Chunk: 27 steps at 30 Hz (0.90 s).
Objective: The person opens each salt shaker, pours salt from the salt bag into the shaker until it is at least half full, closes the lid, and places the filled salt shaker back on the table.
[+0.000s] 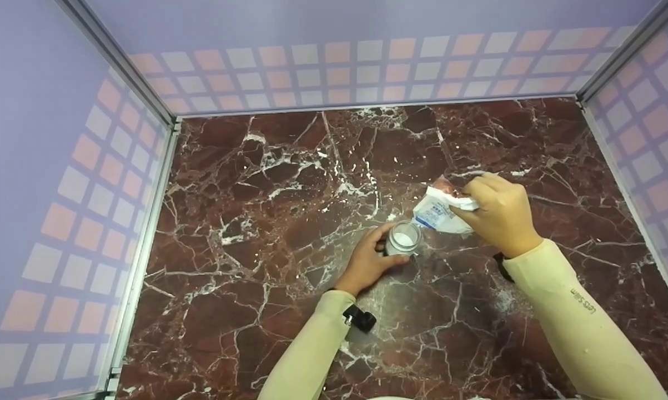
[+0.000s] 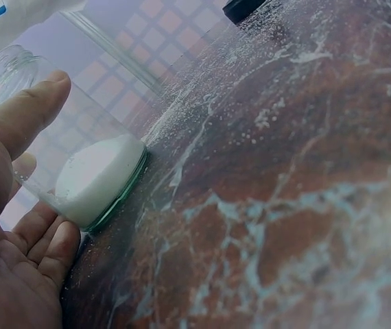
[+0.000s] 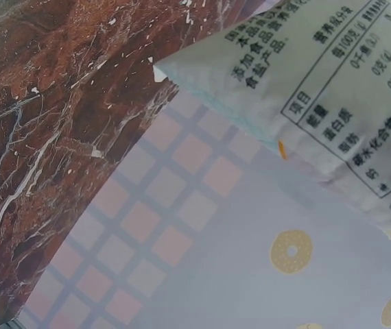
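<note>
In the head view my left hand [image 1: 365, 262] holds a clear glass jar [image 1: 403, 240] upright on the marble-patterned table, thumb on one side and fingers round the other. The left wrist view shows white salt [image 2: 98, 177] filling the lower part of the jar [image 2: 72, 123]. My right hand [image 1: 503, 214] grips a white printed bag of salt [image 1: 438, 213] by its upper end, its lower corner tipped toward the jar's open mouth. Printed Chinese text and a table cover the bag [image 3: 298, 82] in the right wrist view. Whether salt is flowing cannot be told.
White grains lie scattered over the dark red marble table [image 1: 228, 311], mostly beyond the jar. Lilac walls [image 1: 334, 72] with pink and white squares enclose the back and both sides. A dark object [image 2: 242, 8] shows at the top of the left wrist view.
</note>
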### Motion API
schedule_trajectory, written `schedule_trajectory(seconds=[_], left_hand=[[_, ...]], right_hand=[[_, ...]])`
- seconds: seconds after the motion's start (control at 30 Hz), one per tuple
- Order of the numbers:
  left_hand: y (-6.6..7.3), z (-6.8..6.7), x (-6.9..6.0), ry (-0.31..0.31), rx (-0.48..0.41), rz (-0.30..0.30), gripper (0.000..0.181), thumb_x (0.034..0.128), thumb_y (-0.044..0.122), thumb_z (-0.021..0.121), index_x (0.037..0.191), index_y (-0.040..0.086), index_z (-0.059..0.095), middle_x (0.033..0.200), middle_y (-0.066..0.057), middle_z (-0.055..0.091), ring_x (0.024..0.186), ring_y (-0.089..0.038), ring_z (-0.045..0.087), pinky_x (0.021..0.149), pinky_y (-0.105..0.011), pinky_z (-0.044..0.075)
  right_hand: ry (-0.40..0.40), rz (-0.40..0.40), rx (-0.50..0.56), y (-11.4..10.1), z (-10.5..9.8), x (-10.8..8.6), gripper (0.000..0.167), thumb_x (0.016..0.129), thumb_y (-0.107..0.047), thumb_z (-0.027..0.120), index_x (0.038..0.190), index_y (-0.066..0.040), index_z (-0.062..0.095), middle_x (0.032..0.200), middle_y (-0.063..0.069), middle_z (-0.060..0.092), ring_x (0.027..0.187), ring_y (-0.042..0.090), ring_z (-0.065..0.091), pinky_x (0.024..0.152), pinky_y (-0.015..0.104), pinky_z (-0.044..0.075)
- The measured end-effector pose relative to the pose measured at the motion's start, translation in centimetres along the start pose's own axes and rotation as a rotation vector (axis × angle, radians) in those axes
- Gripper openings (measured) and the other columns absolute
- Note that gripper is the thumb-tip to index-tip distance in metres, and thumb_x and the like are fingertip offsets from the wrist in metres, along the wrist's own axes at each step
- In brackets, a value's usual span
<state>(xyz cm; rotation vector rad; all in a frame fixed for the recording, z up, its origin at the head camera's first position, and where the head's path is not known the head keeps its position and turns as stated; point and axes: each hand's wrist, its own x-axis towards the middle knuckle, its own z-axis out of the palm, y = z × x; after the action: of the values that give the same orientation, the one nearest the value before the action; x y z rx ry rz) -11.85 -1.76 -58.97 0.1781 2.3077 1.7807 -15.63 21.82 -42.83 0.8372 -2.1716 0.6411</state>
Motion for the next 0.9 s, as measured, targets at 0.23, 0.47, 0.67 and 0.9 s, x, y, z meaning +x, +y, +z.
schedule_trajectory(seconds=[0.23,0.47,0.67,0.9], left_hand=[[-0.05,-0.03,0.02,-0.004,0.007,0.002,0.079,0.0762,0.029,0.092,0.147,0.026,0.057,0.128,0.0,0.06,0.111,-0.013,0.058,0.098,-0.031,0.05],[-0.07,0.01,0.05,0.001,0.019,0.002,0.079,0.0774,0.028,0.092,0.148,0.024,0.056,0.128,-0.001,0.06,0.11,-0.013,0.057,0.098,-0.031,0.049],[-0.04,-0.04,0.09,0.006,0.012,0.02,0.078,0.0766,0.03,0.092,0.146,0.025,0.057,0.128,0.0,0.061,0.109,-0.013,0.058,0.097,-0.032,0.05],[-0.19,-0.04,0.15,0.007,0.005,0.037,0.077,0.0762,0.028,0.092,0.145,0.027,0.059,0.127,0.001,0.062,0.11,-0.012,0.058,0.096,-0.031,0.05]], right_hand=[[-0.008,-0.011,-0.009,0.19,-0.03,-0.09,0.03,0.075,-0.011,0.08,0.066,-0.005,0.051,0.061,0.008,0.053,0.054,0.026,0.047,0.043,0.037,0.035],[-0.017,-0.027,-0.006,0.33,-0.08,-0.07,0.028,0.073,-0.007,0.078,0.066,-0.006,0.051,0.06,0.007,0.051,0.053,0.025,0.045,0.044,0.036,0.033],[-0.023,-0.042,-0.005,0.35,0.02,0.08,0.032,0.073,-0.009,0.08,0.065,-0.007,0.048,0.058,0.006,0.048,0.053,0.024,0.042,0.044,0.036,0.032],[-0.044,-0.053,-0.013,0.34,0.31,-0.08,0.034,0.071,-0.01,0.081,0.065,-0.007,0.048,0.059,0.006,0.051,0.053,0.025,0.043,0.043,0.036,0.034]])
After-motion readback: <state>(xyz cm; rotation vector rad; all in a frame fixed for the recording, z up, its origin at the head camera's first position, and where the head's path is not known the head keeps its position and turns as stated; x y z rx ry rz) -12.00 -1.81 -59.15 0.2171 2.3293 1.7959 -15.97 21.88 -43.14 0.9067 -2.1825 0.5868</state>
